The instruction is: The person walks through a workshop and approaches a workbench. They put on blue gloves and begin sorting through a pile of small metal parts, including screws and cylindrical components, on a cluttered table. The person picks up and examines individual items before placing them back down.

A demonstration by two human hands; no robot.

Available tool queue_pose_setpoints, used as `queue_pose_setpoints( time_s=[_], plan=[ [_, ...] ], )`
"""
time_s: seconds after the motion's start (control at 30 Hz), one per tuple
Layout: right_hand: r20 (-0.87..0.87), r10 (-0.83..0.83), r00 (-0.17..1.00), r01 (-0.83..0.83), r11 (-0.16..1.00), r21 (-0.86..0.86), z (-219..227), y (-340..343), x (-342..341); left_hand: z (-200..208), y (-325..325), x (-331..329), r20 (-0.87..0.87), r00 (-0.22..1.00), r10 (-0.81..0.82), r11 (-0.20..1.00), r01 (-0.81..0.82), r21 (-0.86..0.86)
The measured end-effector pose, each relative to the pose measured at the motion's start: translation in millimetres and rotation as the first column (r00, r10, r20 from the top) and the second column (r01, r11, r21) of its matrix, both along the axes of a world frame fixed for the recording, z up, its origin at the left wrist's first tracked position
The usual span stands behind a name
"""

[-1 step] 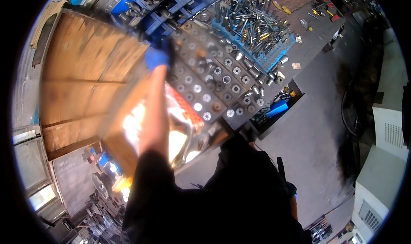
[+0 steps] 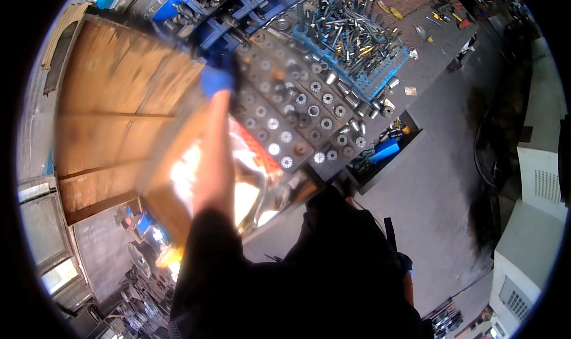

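My left hand, in a blue glove with a bare wrist, reaches forward over the left edge of a grey metal rack. Its fingers are dark and smeared by motion, so whether they hold anything does not show. Slotted round collets sit in rows of holes in the rack, to the right of this hand. Below my left forearm lies a shiny, brightly lit wrapping with a red-orange strip. My right hand, gloved too, hangs low beside my dark clothing; its fingers are hidden.
Behind the rack stands a blue perforated basket heaped with drill bits and cutters. Blue divided bins are at the far left. A wooden panel fills the left side. An open drawer holds a blue cylinder. Pale machine housings stand right.
The view shifts very slightly, and the rack and basket appear a touch further left. Neither hand visibly changes its place.
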State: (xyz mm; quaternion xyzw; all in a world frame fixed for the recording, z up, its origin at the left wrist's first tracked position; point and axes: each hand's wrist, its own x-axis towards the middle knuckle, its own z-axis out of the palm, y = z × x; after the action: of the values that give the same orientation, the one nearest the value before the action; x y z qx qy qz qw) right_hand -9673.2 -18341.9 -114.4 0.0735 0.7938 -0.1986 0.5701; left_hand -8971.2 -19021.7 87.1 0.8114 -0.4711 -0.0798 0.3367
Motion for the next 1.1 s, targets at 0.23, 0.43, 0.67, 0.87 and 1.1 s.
queue_pose_setpoints(
  time_s=[0.23, 0.43, 0.67, 0.87, 1.1],
  plan=[
    [-0.029, 0.097, 0.995, -0.097, 0.995, 0.011, 21.6, -9.8, 23.6, -20.9, -13.1, 13.3, 0.091, 0.995, -0.033, 0.999, 0.034, -0.017],
    [-0.086, 0.272, 0.958, -0.275, 0.961, -0.028, 18.6, -10.6, 35.7, -16.0, -19.8, 5.2, 0.189, 0.979, -0.076, 0.987, 0.047, 0.156],
    [-0.117, 0.344, 0.932, -0.352, 0.934, -0.06, 14.0, -14.3, 41.5, -14.3, -22.8, 10.2, 0.135, 0.989, -0.054, 0.996, 0.044, 0.075],
    [-0.137, 0.413, 0.901, -0.423, 0.904, -0.058, 24.3, -19.7, 35.5, -28.0, 5.2, 25.3, -0.171, 0.975, -0.145, 0.946, 0.086, -0.312],
    [-0.138, 0.472, 0.871, -0.484, 0.872, -0.07, 22.0, -23.3, 30.2, 20.2, 101.9, 2.7, -0.364, 0.902, -0.234, 0.96, 0.154, -0.234]
  ],
)
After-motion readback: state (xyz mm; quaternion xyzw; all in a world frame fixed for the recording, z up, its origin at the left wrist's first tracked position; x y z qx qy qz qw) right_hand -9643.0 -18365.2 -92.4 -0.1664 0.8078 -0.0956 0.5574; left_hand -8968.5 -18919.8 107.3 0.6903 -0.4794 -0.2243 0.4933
